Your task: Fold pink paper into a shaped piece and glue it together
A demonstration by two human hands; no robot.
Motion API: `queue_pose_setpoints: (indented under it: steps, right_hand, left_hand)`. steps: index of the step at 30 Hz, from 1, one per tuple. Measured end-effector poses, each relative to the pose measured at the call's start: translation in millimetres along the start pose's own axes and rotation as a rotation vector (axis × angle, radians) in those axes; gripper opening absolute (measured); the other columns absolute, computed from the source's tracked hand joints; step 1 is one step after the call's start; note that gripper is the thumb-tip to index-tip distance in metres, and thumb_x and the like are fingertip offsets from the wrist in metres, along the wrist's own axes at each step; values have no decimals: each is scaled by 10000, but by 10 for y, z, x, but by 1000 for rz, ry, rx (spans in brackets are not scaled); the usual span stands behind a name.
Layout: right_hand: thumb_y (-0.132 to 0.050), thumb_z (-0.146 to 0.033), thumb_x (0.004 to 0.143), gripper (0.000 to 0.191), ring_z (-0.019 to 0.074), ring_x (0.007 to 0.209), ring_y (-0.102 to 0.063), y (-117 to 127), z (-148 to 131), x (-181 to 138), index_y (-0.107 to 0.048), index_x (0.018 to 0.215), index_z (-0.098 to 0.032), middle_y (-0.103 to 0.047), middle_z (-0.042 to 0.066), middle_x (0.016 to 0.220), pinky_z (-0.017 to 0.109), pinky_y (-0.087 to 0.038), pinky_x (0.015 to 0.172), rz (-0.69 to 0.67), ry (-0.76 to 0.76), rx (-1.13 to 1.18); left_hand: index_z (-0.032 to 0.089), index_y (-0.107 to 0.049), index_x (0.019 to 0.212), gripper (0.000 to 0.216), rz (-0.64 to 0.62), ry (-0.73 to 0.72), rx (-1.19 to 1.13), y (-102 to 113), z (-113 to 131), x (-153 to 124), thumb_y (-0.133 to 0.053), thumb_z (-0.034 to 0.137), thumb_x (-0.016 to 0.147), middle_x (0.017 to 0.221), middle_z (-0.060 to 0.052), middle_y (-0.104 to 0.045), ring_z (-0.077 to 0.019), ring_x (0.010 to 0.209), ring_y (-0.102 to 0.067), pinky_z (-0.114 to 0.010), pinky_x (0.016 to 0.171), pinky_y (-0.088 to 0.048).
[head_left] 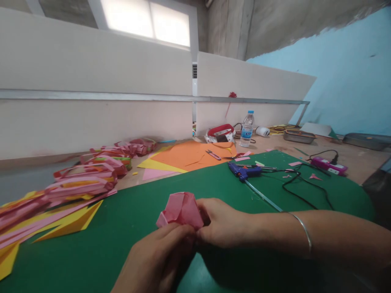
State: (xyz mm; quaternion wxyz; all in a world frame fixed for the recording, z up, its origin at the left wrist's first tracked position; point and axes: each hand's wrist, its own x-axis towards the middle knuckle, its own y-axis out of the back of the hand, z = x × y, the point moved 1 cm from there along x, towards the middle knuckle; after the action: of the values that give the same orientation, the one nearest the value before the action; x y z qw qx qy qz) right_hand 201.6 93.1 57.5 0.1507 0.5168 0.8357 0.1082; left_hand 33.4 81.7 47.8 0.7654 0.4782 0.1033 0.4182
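Observation:
A pink folded paper flower (180,207) is held above the green mat (134,219), low in the middle of the view. My left hand (161,252) grips it from below and in front, fingers closed at its base. From the right, my right hand (220,224) pinches its side and lower edge, with a thin bangle on that wrist. The underside of the flower and most fingertips are hidden. Behind it, a blue hot glue gun (244,171) lies on the mat with a clear glue stick (262,190) in it.
Pink and yellow paper strips (88,179) are heaped at the left. Orange sheets (189,154), small snips (213,155) and a water bottle (247,129) stand or lie farther back. A black cable (299,191) and purple power strip (328,165) are at the right.

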Motion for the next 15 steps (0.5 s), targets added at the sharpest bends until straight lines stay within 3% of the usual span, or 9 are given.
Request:
queue_pose_setpoints:
  steps: [9,15]
  right_hand:
    - [-560,38,524,404,90,562,-538,-112,8,40,-559,886,-142,-586,-27,654,192,-426,519,-19,-52,405]
    - [-508,98,526,299,68,514,-526,-91,-2,67,-569,724,-118,-576,-22,595,207,-443,559,-72,-154,462]
  left_hand:
    - [271,-502,931,78,123,-73,6,-32,-164,-49,-469,268,861,795,56,-670,-107,648,-619,-172,591,-447]
    - [261,-500,908,72,27,19,-40,-12,-152,-24,-453,301,872,802,54,-667,-108,662,-604,-168,611,-447]
